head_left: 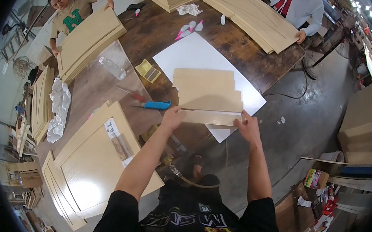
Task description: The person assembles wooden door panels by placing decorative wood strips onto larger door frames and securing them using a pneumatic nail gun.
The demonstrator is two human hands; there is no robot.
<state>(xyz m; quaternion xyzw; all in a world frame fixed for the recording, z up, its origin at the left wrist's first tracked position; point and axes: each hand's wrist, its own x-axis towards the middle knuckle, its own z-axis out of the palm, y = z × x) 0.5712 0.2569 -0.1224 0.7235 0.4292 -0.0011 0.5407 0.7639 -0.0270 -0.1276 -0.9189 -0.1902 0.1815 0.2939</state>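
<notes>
A narrow light-wood strip (pixel 212 118) spans my two hands at the near edge of the table. My left hand (pixel 173 117) pinches its left end, and my right hand (pixel 248 128) grips the right end with thumb and fingers. Just beyond the strip, thin flat wood pieces (pixel 208 89) with uneven left ends lie on a white board (pixel 187 50). Left of my left hand rests a blue-handled cutter (pixel 157 104), and behind it a red-handled tool (pixel 138 97). A yellow case (pixel 147 71) sits farther back.
Large panels (pixel 97 165) lie at left. Co-workers handle panels at the far left (pixel 90 41) and far right (pixel 256 20). Small white bottles (pixel 185 28), a clear plastic bottle (pixel 113 67) and crumpled wrap (pixel 58 109) are on the tables. A hose (pixel 193 184) hangs before me.
</notes>
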